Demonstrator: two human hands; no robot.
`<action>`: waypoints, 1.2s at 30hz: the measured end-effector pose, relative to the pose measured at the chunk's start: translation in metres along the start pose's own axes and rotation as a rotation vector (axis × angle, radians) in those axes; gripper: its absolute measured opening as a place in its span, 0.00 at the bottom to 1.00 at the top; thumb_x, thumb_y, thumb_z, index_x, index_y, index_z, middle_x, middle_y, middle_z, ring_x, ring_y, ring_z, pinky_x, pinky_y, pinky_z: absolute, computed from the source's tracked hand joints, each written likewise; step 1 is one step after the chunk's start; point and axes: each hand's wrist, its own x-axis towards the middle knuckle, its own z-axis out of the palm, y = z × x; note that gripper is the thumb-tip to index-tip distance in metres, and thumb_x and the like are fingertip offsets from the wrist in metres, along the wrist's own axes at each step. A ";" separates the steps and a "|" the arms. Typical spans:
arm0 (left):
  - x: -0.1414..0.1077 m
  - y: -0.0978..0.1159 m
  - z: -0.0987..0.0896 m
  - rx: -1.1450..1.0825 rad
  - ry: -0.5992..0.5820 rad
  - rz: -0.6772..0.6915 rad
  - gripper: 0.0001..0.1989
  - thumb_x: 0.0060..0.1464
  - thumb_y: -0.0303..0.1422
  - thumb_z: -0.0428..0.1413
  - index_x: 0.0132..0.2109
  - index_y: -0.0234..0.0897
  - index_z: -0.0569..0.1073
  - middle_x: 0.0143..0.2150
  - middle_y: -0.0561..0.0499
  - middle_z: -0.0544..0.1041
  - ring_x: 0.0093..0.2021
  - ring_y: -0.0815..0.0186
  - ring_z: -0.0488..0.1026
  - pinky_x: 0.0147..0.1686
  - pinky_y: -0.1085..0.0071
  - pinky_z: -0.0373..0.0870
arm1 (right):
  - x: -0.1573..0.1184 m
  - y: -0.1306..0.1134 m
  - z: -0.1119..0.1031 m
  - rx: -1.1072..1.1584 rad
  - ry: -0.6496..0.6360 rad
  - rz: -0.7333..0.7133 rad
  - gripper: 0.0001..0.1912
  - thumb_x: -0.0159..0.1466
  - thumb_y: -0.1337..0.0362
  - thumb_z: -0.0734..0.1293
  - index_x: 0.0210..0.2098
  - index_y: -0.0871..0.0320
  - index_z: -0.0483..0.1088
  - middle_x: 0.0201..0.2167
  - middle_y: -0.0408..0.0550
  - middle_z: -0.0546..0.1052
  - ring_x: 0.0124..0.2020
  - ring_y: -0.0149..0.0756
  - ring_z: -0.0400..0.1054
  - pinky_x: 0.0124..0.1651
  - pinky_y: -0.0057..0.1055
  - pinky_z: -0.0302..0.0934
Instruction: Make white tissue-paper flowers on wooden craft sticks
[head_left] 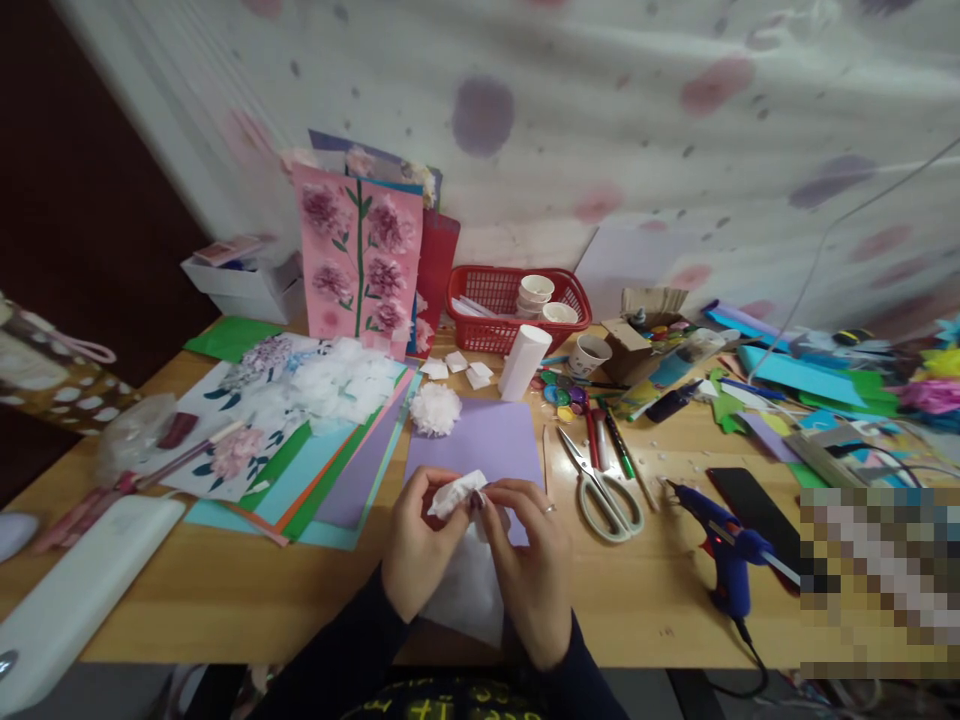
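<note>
Near the table's front edge, my left hand (421,545) and my right hand (531,560) meet over a purple sheet (480,430). A small folded piece of white tissue paper (456,494) is pinched between them, with the left fingers around its body and the right fingertips closed on its right end. Beneath my hands lies a flat translucent white sheet (472,590), partly covered by them. Just beyond, a fluffy white paper flower (435,409) rests at the purple sheet's upper left corner. My right hand wears a ring.
Scissors (609,500) and a blue glue gun (724,545) with a cord lie to the right, near a black phone (754,515). A white roll (525,362) stands before a red basket (487,338). Coloured papers (337,500) and a white lamp-like bar (90,600) are left.
</note>
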 end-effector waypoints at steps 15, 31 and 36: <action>0.005 0.008 -0.005 -0.385 -0.099 -0.384 0.20 0.37 0.40 0.68 0.34 0.34 0.70 0.26 0.55 0.73 0.23 0.73 0.68 0.24 0.78 0.63 | 0.011 0.007 -0.042 -0.012 -0.335 -0.288 0.14 0.63 0.66 0.66 0.48 0.50 0.71 0.50 0.52 0.71 0.50 0.42 0.67 0.48 0.40 0.67; 0.000 0.002 -0.004 -0.275 -0.221 -0.242 0.13 0.46 0.38 0.62 0.36 0.33 0.73 0.33 0.51 0.74 0.32 0.69 0.69 0.31 0.75 0.66 | 0.020 0.007 -0.020 0.190 -0.292 0.080 0.08 0.61 0.63 0.67 0.26 0.57 0.67 0.41 0.52 0.73 0.45 0.40 0.70 0.47 0.39 0.64; 0.002 0.002 -0.003 -0.267 -0.241 -0.215 0.16 0.40 0.34 0.66 0.36 0.32 0.73 0.32 0.52 0.75 0.33 0.69 0.70 0.35 0.77 0.67 | 0.014 0.013 -0.006 0.533 -0.094 0.393 0.13 0.56 0.58 0.72 0.31 0.56 0.64 0.39 0.49 0.75 0.38 0.35 0.72 0.36 0.31 0.68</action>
